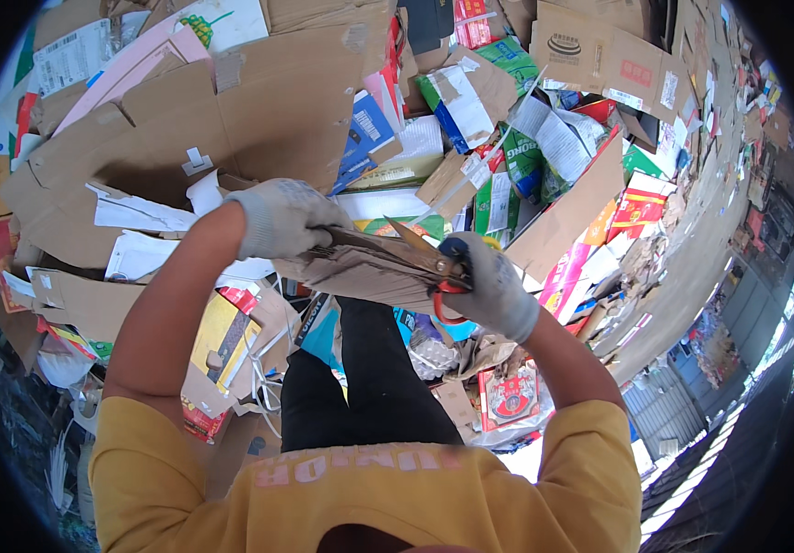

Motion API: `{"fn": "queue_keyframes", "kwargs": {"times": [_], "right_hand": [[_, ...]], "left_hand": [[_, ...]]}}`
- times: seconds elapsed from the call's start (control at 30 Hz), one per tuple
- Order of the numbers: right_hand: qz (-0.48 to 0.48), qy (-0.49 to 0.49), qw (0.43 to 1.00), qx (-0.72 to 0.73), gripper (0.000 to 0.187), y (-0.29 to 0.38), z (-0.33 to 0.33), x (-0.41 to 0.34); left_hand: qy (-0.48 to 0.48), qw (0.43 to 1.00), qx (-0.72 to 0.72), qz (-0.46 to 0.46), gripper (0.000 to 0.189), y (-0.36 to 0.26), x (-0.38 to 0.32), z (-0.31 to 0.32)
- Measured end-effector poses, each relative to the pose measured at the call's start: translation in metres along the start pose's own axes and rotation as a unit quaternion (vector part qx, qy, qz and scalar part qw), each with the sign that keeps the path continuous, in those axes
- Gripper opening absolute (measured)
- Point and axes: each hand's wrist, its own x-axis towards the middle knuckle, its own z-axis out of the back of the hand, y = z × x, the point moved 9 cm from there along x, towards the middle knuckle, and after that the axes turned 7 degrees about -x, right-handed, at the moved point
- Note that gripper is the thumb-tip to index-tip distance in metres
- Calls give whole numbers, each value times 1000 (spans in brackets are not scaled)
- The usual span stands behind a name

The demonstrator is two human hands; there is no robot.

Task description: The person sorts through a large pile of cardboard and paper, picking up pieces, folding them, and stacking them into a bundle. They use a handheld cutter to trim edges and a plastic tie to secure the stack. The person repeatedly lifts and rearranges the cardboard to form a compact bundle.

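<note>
My left hand (293,216), in a pale knitted work glove, grips the left end of a flattened stack of brown corrugated cardboard (376,273). The stack is held up in front of my legs, its layered edges facing upward. My right hand (490,280), gloved too, holds a pair of scissors (442,266) with a red-orange and a yellow handle loop. The blade points up and to the left along the stack's top edge. My right fingers also lie against the stack's right end; whether they grip it is hidden.
A large opened cardboard box (286,104) lies beyond my left hand. Printed cartons (521,159) are heaped ahead, with a white plastic strap (490,159) across them. Loose strapping (262,373) hangs by my left leg. A bare floor strip (680,283) curves along the right.
</note>
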Motion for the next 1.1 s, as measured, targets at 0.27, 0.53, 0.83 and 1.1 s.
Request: {"fn": "queue_keyframes", "kwargs": {"times": [0.27, 0.53, 0.83, 1.1], "right_hand": [[-15, -184, 978, -97, 71, -60, 208, 30], [-129, -560, 809, -121, 43, -195, 394, 16], [-57, 168, 933, -313, 42, -242, -160, 129], [-33, 227, 892, -390, 27, -303, -214, 158]], "left_hand": [[-578, 749, -316, -72, 37, 41, -189, 112], [-462, 678, -569, 51, 32, 116, -117, -43], [-106, 847, -300, 427, 73, 193, -52, -320], [21, 788, -284, 545, 113, 279, -68, -447]]}}
